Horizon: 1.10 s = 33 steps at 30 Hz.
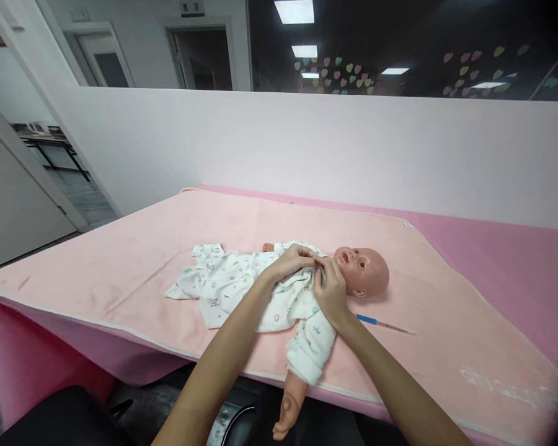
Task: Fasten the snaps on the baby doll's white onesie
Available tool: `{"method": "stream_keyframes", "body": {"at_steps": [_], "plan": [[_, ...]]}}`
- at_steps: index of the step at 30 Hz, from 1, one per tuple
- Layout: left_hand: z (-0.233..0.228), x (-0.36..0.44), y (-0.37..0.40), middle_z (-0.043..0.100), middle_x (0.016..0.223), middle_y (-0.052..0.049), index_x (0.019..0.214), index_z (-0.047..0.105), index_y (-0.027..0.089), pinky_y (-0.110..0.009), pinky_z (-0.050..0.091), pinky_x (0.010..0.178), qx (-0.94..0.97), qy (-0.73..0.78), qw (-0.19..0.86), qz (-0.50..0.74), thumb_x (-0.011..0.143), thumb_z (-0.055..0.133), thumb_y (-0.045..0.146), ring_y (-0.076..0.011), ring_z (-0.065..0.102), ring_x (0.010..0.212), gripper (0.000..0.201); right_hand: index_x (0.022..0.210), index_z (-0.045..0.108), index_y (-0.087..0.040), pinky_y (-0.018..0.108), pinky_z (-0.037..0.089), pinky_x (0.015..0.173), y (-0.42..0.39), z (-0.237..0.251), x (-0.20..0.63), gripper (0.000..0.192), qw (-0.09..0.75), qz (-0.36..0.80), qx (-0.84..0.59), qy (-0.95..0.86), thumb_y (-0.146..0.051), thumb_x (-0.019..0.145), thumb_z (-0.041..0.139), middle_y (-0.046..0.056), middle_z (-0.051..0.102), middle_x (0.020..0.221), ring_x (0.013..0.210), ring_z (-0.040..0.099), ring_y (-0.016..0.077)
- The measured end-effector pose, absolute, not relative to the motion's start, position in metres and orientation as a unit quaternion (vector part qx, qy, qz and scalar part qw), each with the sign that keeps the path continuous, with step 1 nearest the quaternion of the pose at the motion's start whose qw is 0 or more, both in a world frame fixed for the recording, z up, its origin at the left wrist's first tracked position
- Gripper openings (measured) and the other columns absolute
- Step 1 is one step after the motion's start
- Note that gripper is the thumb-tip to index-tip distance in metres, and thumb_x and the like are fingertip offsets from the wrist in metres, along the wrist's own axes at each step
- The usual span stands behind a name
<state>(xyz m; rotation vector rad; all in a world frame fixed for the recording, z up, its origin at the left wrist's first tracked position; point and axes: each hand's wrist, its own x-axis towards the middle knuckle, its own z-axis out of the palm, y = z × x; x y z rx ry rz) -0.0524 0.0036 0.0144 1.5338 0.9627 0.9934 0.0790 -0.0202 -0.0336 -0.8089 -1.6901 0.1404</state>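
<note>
A baby doll (365, 272) lies on its back with its head to the right, dressed in white printed baby clothes (235, 279). Both hands meet at the top of its chest, just below the chin. My left hand (294, 263) has its fingers closed on the front of the clothes near the collar. Fingertip to fingertip with it, my right hand (331, 290) pinches the same spot; the exact bit of cloth is hidden. One doll arm (292, 402) hangs over the near edge. Beside my right wrist lies a thin clear stick with a blue end (385, 324), resembling a thermometer.
A pale pink blanket (144, 248) lies over a pink cloth (516, 260) on the table. Behind stands a white wall (307, 148) with dark glass above. Below the near edge are a black seat (74, 418) and a dark, shiny rounded object (235, 412).
</note>
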Motion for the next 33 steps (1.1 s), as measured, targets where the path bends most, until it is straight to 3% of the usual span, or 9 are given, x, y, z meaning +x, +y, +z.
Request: {"method": "stream_keyframes", "body": {"at_steps": [4,10,15,19,24,33], "plan": [[0.0148,-0.0524,0.0035,0.058,0.064,-0.001,0.069,0.064,0.009,-0.02,0.037,0.057,0.636,0.389,0.519,0.417,0.061,0.057,0.015,-0.0089,0.05,0.061,0.013,0.103,0.053,-0.019,0.036,0.046,0.084,-0.0195,-0.0345,0.0793,0.028,0.592,0.054,-0.345,-0.726,-0.008,0.082,0.038,0.006,0.058,0.094,0.091,0.053,0.017],[0.0148,-0.0524,0.0042,0.042,0.047,0.006,0.068,0.058,0.011,-0.017,0.02,0.042,0.6,0.412,0.523,0.443,0.065,0.056,0.018,-0.0033,0.032,0.042,0.008,0.104,0.053,-0.02,0.036,0.046,0.086,-0.0187,-0.0354,0.0804,0.03,0.594,0.049,-0.344,-0.725,-0.007,0.081,0.038,0.006,0.059,0.096,0.093,0.054,0.0172],[0.0154,-0.0522,0.0025,0.056,0.068,0.0,0.076,0.059,0.011,-0.019,0.037,0.058,0.638,0.369,0.522,0.429,0.064,0.06,0.016,-0.0078,0.051,0.062,0.013,0.1,0.054,-0.019,0.034,0.047,0.085,-0.0184,-0.0373,0.0803,0.027,0.605,0.045,-0.348,-0.714,-0.007,0.082,0.038,0.006,0.058,0.093,0.092,0.054,0.0164],[0.0143,-0.0531,0.0032,0.06,0.074,-0.002,0.081,0.062,0.011,-0.023,0.041,0.068,0.648,0.371,0.522,0.411,0.065,0.064,0.02,-0.0112,0.055,0.071,0.019,0.099,0.054,-0.019,0.034,0.047,0.084,-0.0192,-0.0369,0.0796,0.025,0.618,0.041,-0.347,-0.704,-0.007,0.082,0.039,0.006,0.058,0.093,0.091,0.054,0.0158],[0.0123,-0.0526,0.005,0.062,0.076,-0.005,0.081,0.064,0.009,-0.025,0.041,0.068,0.653,0.373,0.508,0.42,0.067,0.066,0.03,-0.0122,0.056,0.072,0.024,0.099,0.053,-0.019,0.036,0.046,0.086,-0.0214,-0.0338,0.0791,0.024,0.628,0.031,-0.356,-0.691,-0.009,0.081,0.041,0.006,0.056,0.094,0.094,0.052,0.0168],[0.0183,-0.0507,0.0003,0.062,0.072,-0.003,0.082,0.066,0.011,-0.021,0.039,0.061,0.703,0.379,0.458,0.39,0.065,0.068,0.028,-0.0101,0.053,0.066,0.024,0.097,0.054,-0.019,0.038,0.045,0.088,-0.021,-0.0323,0.0778,0.026,0.64,0.002,-0.352,-0.683,-0.006,0.079,0.04,0.007,0.054,0.096,0.096,0.051,0.0177]]}}
